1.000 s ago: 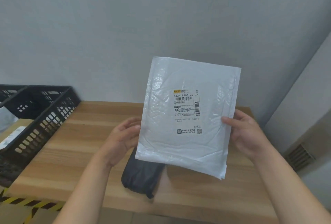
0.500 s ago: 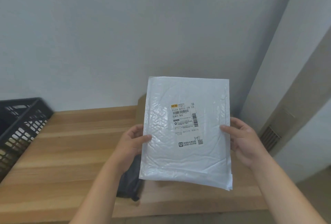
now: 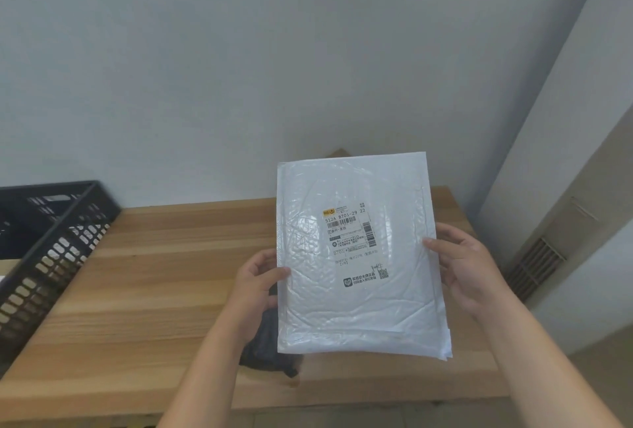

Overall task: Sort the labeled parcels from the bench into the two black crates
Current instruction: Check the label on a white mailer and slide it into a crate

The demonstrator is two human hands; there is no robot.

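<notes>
Slippage is the likeliest trouble: the white parcel [image 3: 359, 290] looks glossy and is held only at its side edges, so it could slide down onto the dark parcel [image 3: 263, 349] lying on the worktop [image 3: 154, 273] beneath it. Misreading the label [image 3: 352, 239] would send it to the wrong crate; only one black crate [image 3: 51, 249] shows, at the left. The left hand [image 3: 257, 290] pinches the parcel's left edge, thumb in front, and the right hand [image 3: 469, 273] pinches its right edge likewise. The parcel is upright above the worktop, label towards the camera.
</notes>
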